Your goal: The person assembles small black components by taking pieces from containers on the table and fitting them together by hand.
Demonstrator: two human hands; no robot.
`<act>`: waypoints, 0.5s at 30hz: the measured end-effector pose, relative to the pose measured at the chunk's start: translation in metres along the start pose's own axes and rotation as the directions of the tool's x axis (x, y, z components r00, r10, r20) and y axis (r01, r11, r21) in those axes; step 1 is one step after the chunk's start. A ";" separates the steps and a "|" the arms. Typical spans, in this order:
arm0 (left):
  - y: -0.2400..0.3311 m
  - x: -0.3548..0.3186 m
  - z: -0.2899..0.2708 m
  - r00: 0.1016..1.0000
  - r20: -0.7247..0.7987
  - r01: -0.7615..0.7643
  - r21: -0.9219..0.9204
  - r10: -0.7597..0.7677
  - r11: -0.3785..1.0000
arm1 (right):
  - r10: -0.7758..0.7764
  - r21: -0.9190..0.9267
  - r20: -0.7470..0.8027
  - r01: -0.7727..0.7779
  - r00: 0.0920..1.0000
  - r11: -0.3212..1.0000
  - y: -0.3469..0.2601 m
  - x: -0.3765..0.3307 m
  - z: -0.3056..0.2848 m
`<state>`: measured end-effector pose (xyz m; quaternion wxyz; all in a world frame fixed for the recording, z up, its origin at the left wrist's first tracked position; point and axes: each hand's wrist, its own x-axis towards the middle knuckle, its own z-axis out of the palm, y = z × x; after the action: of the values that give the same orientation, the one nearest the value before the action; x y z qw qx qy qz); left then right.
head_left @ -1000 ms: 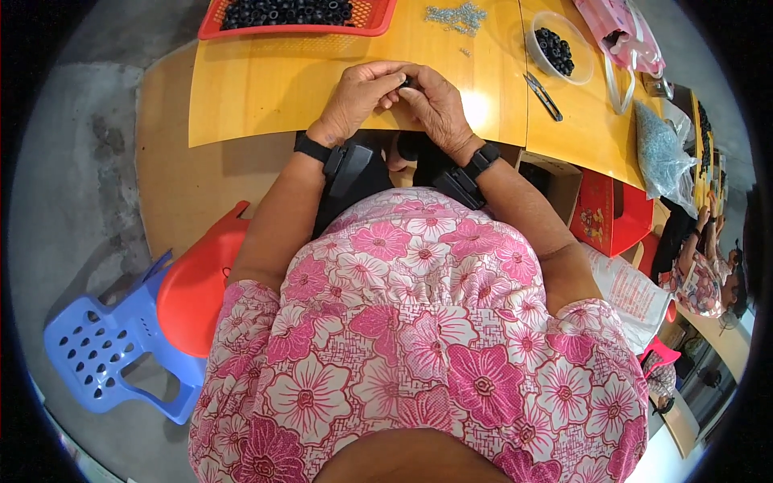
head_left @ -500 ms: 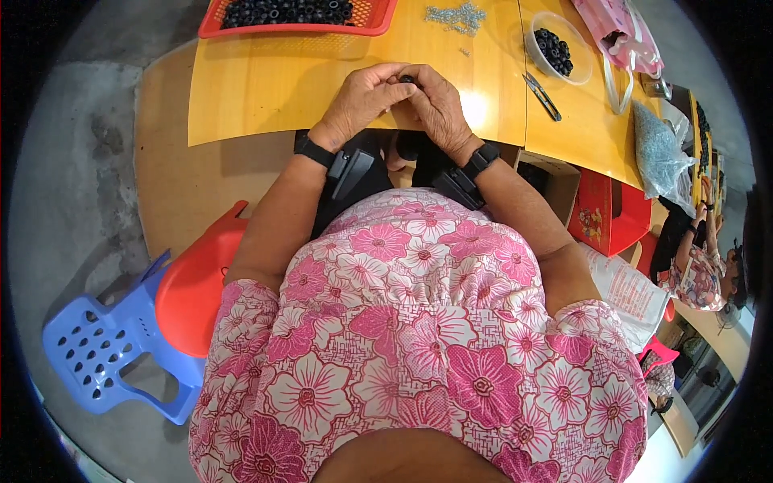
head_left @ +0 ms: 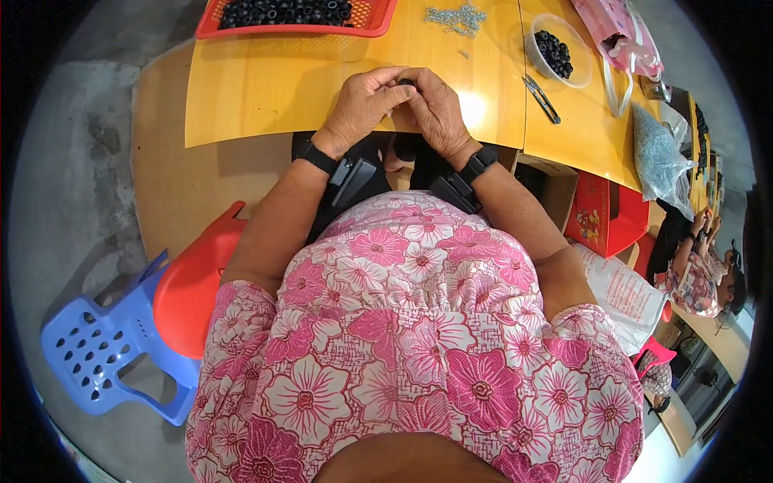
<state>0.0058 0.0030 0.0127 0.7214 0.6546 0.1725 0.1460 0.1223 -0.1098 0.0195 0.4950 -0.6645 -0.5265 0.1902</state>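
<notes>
Above the near edge of the yellow table, my left hand and my right hand meet, fingers bent and thumbs together. Between the fingertips sits a small round black part, mostly covered; both hands grip it. Beyond my hands lies a loose pile of small clear pieces, with a few stray ones nearer. A red mesh basket full of black ring-shaped parts stands at the far left. On the right, a clear round tub holds more black parts.
A utility knife lies right of my hands. Farther right are a pink bag and a clear bag of small pieces. Red box below the table; blue plastic stool and red seat at left. Another person sits far right.
My hands stay together on the black part with barely any movement. At the far right, the other person's arms and head have shifted slightly.
</notes>
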 end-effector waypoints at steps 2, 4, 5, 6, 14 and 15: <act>-0.001 0.001 0.001 0.999 -0.029 -0.019 0.022 0.019 1.000 | 0.006 -0.016 -0.009 -0.006 1.000 1.000 -0.002 0.001 -0.001; -0.001 0.001 0.002 1.000 -0.031 -0.006 0.009 0.006 1.000 | 0.001 -0.033 -0.017 -0.002 1.000 0.999 0.000 0.001 0.000; -0.001 0.000 0.002 0.999 -0.034 0.009 -0.002 -0.009 1.000 | -0.003 -0.047 -0.024 0.002 1.000 0.999 0.000 0.000 0.001; -0.001 0.000 0.003 0.999 -0.036 0.008 -0.002 -0.008 1.000 | -0.005 -0.046 -0.021 0.004 1.000 0.999 -0.001 0.000 0.000; 0.004 0.002 0.004 0.998 0.003 -0.061 0.081 0.061 0.995 | -0.014 0.001 -0.002 0.014 1.000 1.000 0.004 0.002 -0.002; 0.003 0.002 0.004 0.998 -0.001 -0.060 0.078 0.060 0.995 | -0.014 0.001 0.002 0.014 1.000 1.000 0.003 0.001 -0.002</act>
<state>0.0090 0.0008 0.0157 0.6904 0.6869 0.1596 0.1617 0.1259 -0.1094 0.0182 0.4962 -0.6604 -0.5314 0.1878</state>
